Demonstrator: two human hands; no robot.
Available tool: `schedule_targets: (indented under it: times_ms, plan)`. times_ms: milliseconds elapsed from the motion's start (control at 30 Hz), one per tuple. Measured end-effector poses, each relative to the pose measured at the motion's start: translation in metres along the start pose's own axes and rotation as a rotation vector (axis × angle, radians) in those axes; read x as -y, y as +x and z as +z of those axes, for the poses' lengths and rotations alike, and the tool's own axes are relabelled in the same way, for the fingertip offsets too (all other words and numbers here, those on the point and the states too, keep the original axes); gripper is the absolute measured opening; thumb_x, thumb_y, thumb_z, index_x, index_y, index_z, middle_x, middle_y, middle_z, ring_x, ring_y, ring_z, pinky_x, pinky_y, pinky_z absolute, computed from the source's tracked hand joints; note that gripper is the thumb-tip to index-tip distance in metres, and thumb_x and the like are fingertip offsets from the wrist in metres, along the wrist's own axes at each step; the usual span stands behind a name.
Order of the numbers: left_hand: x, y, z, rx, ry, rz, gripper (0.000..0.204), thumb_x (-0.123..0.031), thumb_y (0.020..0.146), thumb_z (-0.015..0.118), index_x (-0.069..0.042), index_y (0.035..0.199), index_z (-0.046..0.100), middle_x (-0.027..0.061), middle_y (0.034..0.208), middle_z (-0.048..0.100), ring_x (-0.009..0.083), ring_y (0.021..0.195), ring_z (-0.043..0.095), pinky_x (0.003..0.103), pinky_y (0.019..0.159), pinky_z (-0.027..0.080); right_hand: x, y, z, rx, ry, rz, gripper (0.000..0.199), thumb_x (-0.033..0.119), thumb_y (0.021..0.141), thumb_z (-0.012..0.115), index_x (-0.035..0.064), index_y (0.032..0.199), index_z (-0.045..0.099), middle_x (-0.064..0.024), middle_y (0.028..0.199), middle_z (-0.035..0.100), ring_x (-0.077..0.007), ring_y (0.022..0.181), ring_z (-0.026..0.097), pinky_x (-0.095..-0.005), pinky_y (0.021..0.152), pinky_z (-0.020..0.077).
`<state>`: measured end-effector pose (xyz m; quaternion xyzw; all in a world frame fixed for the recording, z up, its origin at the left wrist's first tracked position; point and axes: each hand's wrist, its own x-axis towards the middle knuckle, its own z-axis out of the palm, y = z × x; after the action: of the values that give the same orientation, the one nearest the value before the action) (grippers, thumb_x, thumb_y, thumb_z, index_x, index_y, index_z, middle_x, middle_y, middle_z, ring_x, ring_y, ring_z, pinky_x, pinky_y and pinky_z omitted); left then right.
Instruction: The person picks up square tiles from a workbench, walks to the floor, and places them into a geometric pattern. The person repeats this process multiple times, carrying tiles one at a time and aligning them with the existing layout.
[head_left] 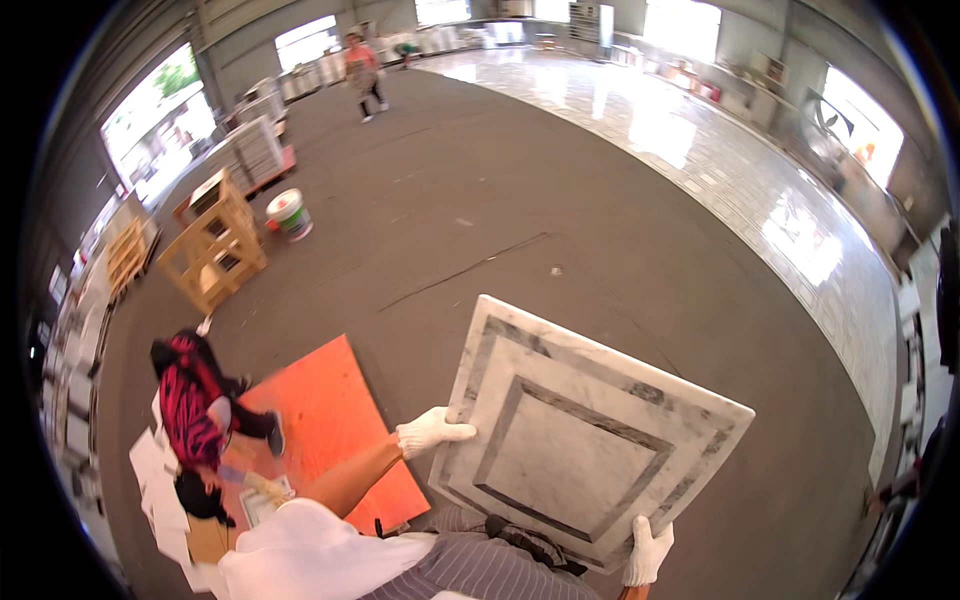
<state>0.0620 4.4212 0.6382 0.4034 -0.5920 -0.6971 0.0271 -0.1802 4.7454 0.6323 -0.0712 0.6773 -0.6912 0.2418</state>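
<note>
Between my two hands is a square stone tile (pixel 575 465), white marble with grey veining and two grey inlaid square bands. It is held in front of my waist, turned at a slant, with its patterned face showing. My left hand (pixel 432 432), in a white knitted glove, grips its left edge, thumb lying on the face. At the lower right corner my right hand (pixel 648 552), gloved the same way, closes on the edge. The fingers behind the tile are hidden on both sides.
On the left a person (pixel 200 400) in a pink and black top bends beside an orange board (pixel 330 420). White sheets (pixel 160 500) lie nearby. Farther off are a wooden crate (pixel 220 245), a white bucket (pixel 290 215), a walking person (pixel 362 75) and shiny tiled flooring (pixel 690 140).
</note>
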Motion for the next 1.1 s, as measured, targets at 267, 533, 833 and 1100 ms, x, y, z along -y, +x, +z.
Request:
schedule_targets:
  times_ms: [267,533,833,1100]
  plan:
    - [-0.03,0.135,0.033,-0.034,-0.313,0.105,0.036,-0.011,0.081,0.058,0.001,0.115,0.056,0.0018,0.099,0.06,0.0124,0.088,0.057,0.032,0.083,0.049,0.014,0.165,-0.016,0.135,-0.059,0.064,0.033,0.01,0.079,0.071,-0.003,0.108,0.062,-0.0061,0.097,0.067,-0.0129,0.087,0.061,-0.0288,0.078,0.0498]
    - [-0.04,0.128,0.066,-0.224,-0.32,0.125,0.036,-0.015,0.081,0.064,0.001,0.112,0.057,0.0017,0.102,0.06,0.0106,0.088,0.055,0.033,0.079,0.048,0.049,0.27,-0.016,0.436,-0.135,0.19,0.03,0.008,0.077,0.071,-0.0017,0.104,0.064,-0.0043,0.093,0.068,-0.01,0.079,0.059,-0.0262,0.07,0.049]
    - [-0.019,0.137,0.073,-0.491,-0.548,0.133,0.049,-0.019,0.077,0.076,0.0,0.119,0.057,0.0033,0.108,0.062,0.0128,0.092,0.057,0.032,0.081,0.045,0.027,0.349,0.044,0.542,-0.162,0.167,0.033,0.002,0.074,0.07,-0.0043,0.105,0.063,-0.0066,0.093,0.068,-0.0144,0.081,0.063,-0.0297,0.077,0.0502]
    - [-0.098,0.217,0.006,-0.521,-0.406,0.091,0.042,-0.03,0.081,0.074,-0.001,0.11,0.063,0.0014,0.097,0.063,0.0089,0.086,0.054,0.028,0.078,0.044,0.08,0.412,0.153,0.579,-0.211,0.158,0.04,0.009,0.08,0.067,-0.0041,0.116,0.057,-0.0111,0.105,0.063,-0.0183,0.09,0.06,-0.0328,0.083,0.0486]
